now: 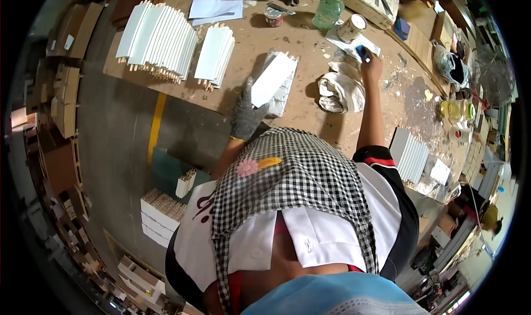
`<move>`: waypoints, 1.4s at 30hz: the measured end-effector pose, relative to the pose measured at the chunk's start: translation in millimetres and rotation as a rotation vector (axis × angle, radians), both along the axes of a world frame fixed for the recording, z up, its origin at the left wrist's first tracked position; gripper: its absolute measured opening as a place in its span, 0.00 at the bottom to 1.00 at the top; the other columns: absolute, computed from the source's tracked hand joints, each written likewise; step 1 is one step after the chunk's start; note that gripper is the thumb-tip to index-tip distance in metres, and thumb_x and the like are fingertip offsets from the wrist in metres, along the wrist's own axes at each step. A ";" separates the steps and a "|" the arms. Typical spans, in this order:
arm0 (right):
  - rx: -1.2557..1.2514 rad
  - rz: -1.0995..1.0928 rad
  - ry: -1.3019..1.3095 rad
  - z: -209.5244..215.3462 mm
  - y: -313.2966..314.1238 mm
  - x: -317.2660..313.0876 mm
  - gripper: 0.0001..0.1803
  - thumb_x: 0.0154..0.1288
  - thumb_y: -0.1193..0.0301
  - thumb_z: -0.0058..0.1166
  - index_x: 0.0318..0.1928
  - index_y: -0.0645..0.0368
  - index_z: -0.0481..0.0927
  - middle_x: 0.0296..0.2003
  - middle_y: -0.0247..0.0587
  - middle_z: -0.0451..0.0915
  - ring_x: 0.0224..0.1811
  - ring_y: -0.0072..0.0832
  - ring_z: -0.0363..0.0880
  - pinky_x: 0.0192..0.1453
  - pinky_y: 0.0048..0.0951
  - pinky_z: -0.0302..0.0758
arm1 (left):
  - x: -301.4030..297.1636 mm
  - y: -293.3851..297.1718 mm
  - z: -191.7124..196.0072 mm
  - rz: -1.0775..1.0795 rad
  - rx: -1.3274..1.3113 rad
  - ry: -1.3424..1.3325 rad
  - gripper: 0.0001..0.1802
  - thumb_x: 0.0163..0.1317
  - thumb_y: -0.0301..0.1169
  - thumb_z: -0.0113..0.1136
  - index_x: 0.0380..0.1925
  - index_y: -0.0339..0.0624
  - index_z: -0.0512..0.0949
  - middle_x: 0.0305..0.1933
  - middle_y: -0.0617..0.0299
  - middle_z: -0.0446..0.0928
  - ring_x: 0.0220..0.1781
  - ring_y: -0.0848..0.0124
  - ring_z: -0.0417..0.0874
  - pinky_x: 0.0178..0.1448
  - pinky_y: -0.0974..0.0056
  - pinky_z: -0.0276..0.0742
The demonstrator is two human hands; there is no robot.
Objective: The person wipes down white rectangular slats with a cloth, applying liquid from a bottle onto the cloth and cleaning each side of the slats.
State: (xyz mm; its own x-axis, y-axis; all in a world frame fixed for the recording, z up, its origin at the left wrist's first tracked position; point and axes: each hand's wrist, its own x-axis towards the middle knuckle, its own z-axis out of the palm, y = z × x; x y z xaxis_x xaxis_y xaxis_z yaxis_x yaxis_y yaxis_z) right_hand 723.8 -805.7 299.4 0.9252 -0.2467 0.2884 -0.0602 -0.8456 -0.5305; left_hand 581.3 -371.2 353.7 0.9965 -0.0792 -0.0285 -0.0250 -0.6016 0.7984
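My left hand (247,115), in a dark grey knit glove, grips the near end of a white painted slat (272,81). Wooden dowel pegs stick out at the slat's far end. It lies over a block wrapped in pale, crinkled material (286,93). My bare right hand (372,66) is stretched out to the far right, closed on a small blue object (362,51) whose kind I cannot make out. Just beyond that hand a stained paint can (352,28) stands on a printed sheet (362,41). A crumpled off-white cloth (341,89) lies left of my right forearm.
Two stacks of white slats, one large (157,41) and one small (214,55), occupy the table's left side. A green-capped bottle (329,10) and small tub (273,17) stand at the back. More slats (408,154) lie at right; stacked slats (160,215) stand low at left.
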 end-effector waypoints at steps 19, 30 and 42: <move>-0.145 0.928 -0.065 90.5 190.2 8.6 0.30 0.58 0.85 0.45 0.58 0.46 0.82 0.56 0.44 0.79 0.58 0.44 0.76 0.62 0.39 0.77 | 1.1 6.8 2.9 -0.143 0.247 -0.149 0.50 0.58 0.41 0.68 0.74 0.38 0.51 0.69 0.36 0.64 0.67 0.42 0.69 0.67 0.46 0.69; -0.314 0.867 -0.057 82.4 195.0 16.6 0.28 0.61 0.82 0.47 0.59 0.42 0.81 0.57 0.42 0.77 0.61 0.40 0.74 0.64 0.36 0.76 | 4.1 5.0 3.7 -0.123 0.244 -0.197 0.51 0.57 0.39 0.69 0.75 0.39 0.50 0.63 0.34 0.68 0.59 0.40 0.74 0.62 0.45 0.73; -0.270 0.831 -0.112 91.2 192.8 12.6 0.33 0.54 0.88 0.44 0.57 0.45 0.82 0.59 0.45 0.76 0.63 0.44 0.72 0.68 0.39 0.72 | 0.2 5.7 8.1 -0.129 0.265 -0.213 0.53 0.55 0.37 0.70 0.75 0.39 0.50 0.63 0.33 0.68 0.61 0.40 0.73 0.62 0.46 0.72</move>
State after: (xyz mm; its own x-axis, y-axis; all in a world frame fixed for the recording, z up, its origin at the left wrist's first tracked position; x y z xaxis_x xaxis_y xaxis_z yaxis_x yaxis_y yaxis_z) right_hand 736.5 -612.9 390.7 0.7374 0.5839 0.3397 0.6712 -0.6897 -0.2715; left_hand 581.5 -365.6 361.9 0.9645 -0.2226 0.1423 -0.2634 -0.7678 0.5840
